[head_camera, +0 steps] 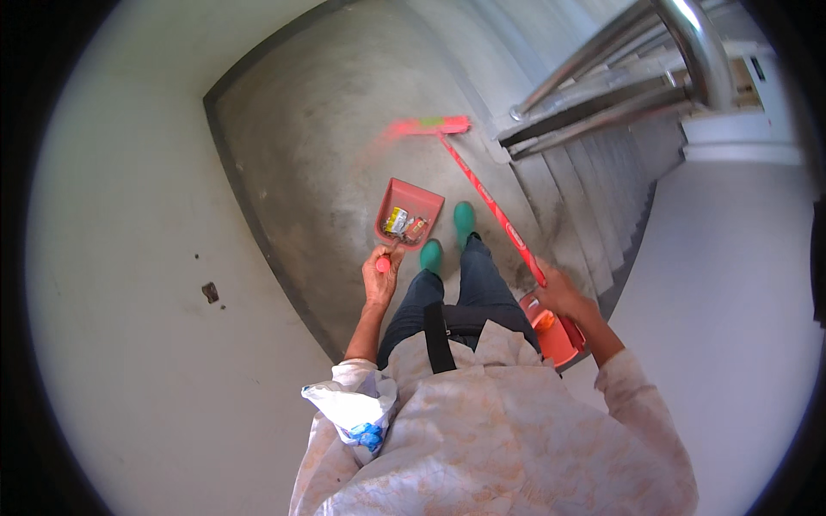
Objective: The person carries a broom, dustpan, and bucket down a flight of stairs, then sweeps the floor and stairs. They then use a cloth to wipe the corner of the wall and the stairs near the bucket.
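My left hand is closed around the upright handle of a red dustpan, whose pan lies near my feet with a yellow-and-white wrapper, a reddish wrapper and dirt in it. In my right hand is the red patterned handle of a broom. The broom's pink head is over the concrete floor beyond the dustpan, its left end blurred. Below my right hand, an orange-red plastic container with an orange item inside is partly hidden by my arm and clothing.
I stand on a concrete landing in green boots. Stairs go off at the right, beside a metal handrail; more steps are at the top. A wall borders the left. A white plastic bag hangs on my left arm.
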`<state>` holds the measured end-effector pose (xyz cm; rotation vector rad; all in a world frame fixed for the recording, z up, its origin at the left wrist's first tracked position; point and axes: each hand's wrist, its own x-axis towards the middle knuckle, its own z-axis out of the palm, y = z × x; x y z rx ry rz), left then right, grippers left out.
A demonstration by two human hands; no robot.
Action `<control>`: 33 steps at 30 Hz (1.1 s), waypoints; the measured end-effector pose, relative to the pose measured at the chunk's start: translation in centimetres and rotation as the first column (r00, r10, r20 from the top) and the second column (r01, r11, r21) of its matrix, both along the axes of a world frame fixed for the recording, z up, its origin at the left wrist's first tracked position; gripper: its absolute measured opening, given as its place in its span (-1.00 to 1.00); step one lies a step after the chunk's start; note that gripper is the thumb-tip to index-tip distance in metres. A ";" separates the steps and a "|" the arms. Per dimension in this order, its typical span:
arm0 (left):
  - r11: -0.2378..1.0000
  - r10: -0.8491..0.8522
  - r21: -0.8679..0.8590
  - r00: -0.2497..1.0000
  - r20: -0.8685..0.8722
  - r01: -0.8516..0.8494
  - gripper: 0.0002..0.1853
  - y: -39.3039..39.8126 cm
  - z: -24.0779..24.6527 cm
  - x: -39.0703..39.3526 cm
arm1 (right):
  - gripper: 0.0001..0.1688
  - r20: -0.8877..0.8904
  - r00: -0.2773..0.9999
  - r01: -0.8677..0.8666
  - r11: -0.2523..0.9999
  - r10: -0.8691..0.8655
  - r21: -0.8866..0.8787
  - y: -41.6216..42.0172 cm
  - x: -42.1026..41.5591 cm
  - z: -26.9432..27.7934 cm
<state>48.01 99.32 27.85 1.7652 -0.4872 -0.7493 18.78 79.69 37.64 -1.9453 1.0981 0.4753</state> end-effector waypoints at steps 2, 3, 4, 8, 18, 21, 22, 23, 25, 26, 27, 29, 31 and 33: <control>0.998 -0.043 0.041 0.999 0.007 0.042 -0.74 1.2 -0.1 0.1 | -0.26 -0.132 0.975 0.198 0.964 -0.177 0.175 2.3 0.0 -0.4; 0.996 -0.060 0.060 0.998 0.006 0.060 -0.74 1.7 -0.3 0.0 | -0.25 -0.183 0.967 0.214 0.952 -0.176 0.217 3.4 -0.5 0.3; 0.996 -0.078 0.052 0.997 0.017 0.077 -0.76 2.0 -0.5 -0.2 | -0.24 -0.173 0.967 0.227 0.941 -0.187 0.250 5.1 -1.0 1.3; 0.988 -0.153 0.015 0.988 0.037 0.153 -0.77 1.8 -1.2 -0.8 | -0.22 -0.156 0.949 0.315 0.868 -0.275 0.384 9.2 -3.8 6.3; 0.955 -0.295 -0.017 0.955 -0.030 0.295 -0.75 -2.9 0.7 -1.0 | -0.25 -0.084 0.852 0.468 0.682 -0.516 0.561 13.3 -9.3 12.5; 0.920 -0.386 -0.067 0.922 0.001 0.386 -0.74 -7.2 1.1 -3.7 | -0.30 0.080 0.884 0.423 0.861 -0.460 0.282 10.8 -11.2 11.0; 0.907 -0.420 -0.006 0.907 0.026 0.420 -0.72 -8.8 1.3 -4.1 | -0.33 0.038 0.895 0.415 0.861 -0.444 0.293 9.7 -11.6 10.5; 0.908 -0.417 0.066 0.908 0.041 0.414 -0.72 -10.3 1.4 -4.7 | -0.36 -0.030 0.903 0.420 0.866 -0.428 0.273 8.4 -11.8 10.2; 0.900 -0.421 0.156 0.905 0.060 0.408 -0.70 -14.3 1.3 -5.3 | -0.39 -0.130 0.903 0.429 0.858 -0.408 0.283 4.4 -12.4 9.6; 0.887 -0.433 0.209 0.898 0.072 0.411 -0.70 -15.5 1.3 -5.7 | -0.39 -0.159 0.897 0.442 0.843 -0.413 0.306 3.2 -12.8 10.0; 0.879 -0.462 0.167 0.884 0.071 0.446 -0.70 -17.0 1.1 -6.3 | -0.40 -0.194 0.893 0.449 0.823 -0.406 0.348 1.5 -13.5 10.6; 0.867 -0.450 0.238 0.893 -0.008 0.439 -0.70 -19.5 0.7 -7.4 | -0.39 -0.128 0.854 0.501 0.731 -0.504 0.462 -1.6 -15.4 12.2; 0.867 -0.475 0.157 0.880 -0.024 0.472 -0.70 -21.5 0.3 -8.6 | -0.38 -0.146 0.799 0.542 0.593 -0.583 0.596 -4.4 -17.8 14.1; 0.867 -0.474 0.127 0.876 -0.089 0.482 -0.73 -22.9 0.2 -9.7 | -0.36 -0.252 0.734 0.593 0.413 -0.630 0.691 -5.3 -19.2 16.0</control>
